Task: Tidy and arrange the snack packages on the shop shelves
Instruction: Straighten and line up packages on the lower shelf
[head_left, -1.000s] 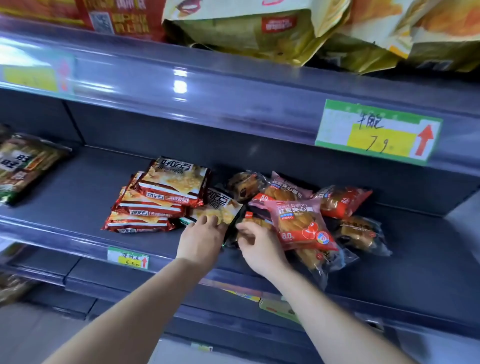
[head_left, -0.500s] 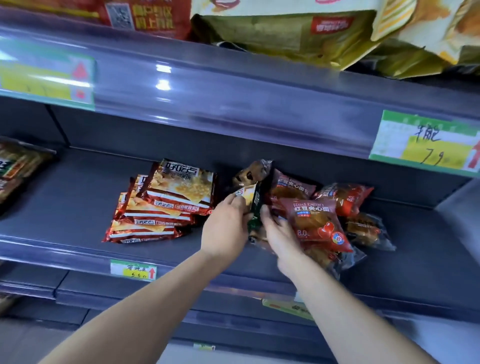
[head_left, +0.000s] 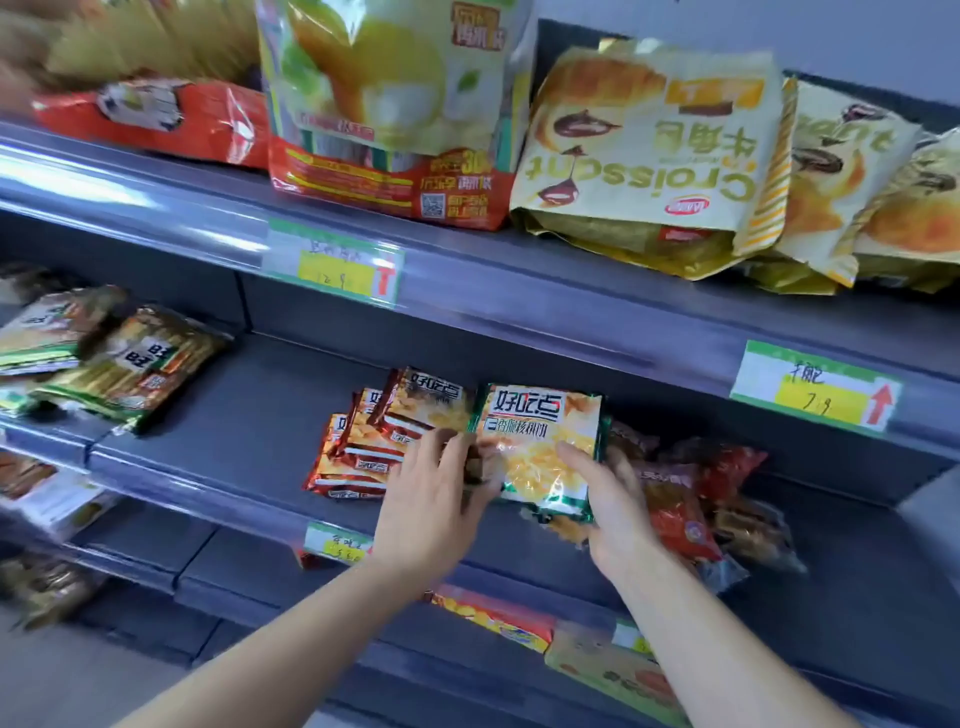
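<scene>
My right hand (head_left: 613, 509) has its grip clamped on the green-edged snack packet (head_left: 540, 441), thumb on the front, holding it upright just above the middle shelf (head_left: 234, 415). My left hand (head_left: 431, 499) meets its left edge, pinching or merely steadying, I can't tell. I'd lay it flat, label up, squarely beside the red packet stack (head_left: 374, 441), clear of the red bean buns (head_left: 675, 499).

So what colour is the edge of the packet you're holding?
Shiny green, around a white and yellow front. The head view shows the packet best.
</scene>
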